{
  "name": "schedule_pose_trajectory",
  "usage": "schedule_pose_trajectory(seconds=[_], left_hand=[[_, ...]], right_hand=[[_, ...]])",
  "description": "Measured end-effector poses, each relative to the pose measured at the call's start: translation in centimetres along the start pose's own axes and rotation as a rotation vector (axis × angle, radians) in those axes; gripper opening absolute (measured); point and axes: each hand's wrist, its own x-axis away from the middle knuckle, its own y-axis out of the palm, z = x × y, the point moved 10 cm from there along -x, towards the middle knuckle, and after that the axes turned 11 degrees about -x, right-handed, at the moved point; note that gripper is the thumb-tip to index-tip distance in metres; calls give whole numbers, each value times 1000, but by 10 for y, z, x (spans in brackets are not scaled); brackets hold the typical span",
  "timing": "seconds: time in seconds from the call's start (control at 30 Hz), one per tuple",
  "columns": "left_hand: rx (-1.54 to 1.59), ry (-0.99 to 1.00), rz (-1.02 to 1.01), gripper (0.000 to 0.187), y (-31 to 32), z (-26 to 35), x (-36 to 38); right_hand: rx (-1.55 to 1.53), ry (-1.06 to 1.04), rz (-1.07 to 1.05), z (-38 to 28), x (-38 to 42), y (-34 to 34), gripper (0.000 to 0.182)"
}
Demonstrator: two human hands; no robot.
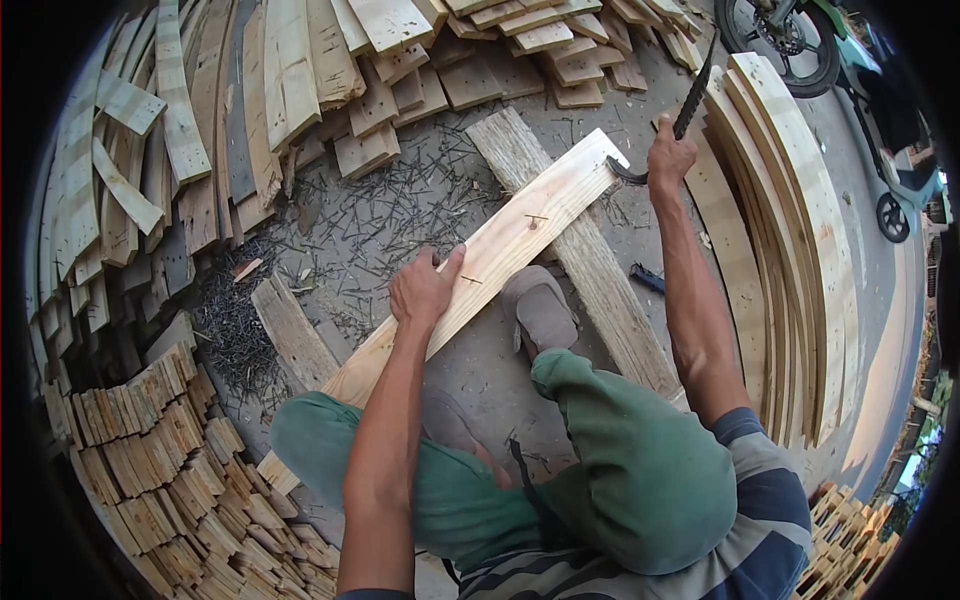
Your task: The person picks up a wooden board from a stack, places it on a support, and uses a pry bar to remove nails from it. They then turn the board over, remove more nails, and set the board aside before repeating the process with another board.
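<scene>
A pale wooden plank lies slantwise before me, with a few nails showing on its face. My left hand grips it near the middle, thumb on top and fingers over the far edge. In my right hand is a dark pry bar, its shaft rising up and to the right. The bar's curved hook is at the plank's far end. Beneath the plank, a rough weathered board crosses it on the ground. My shoe stands close beside the plank.
Loose nails litter the concrete, thickest in a heap at left. Stacked boards rise at the back and left; short wood pieces pile at lower left. Long planks stand at right, near a dark blue object and a motorbike.
</scene>
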Motion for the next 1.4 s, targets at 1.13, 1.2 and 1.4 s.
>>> schedule_pose_trajectory(seconds=[1.13, 1.2, 1.4], left_hand=[[8, -10, -18, 64, 3, -1, -3], [-4, -23, -48, 64, 2, -1, -2], [-40, 2, -27, 65, 3, -3, -3]], right_hand=[[-97, 35, 102, -28, 30, 6, 35], [-205, 92, 181, -2, 16, -6, 35], [-276, 134, -104, -30, 27, -1, 47]])
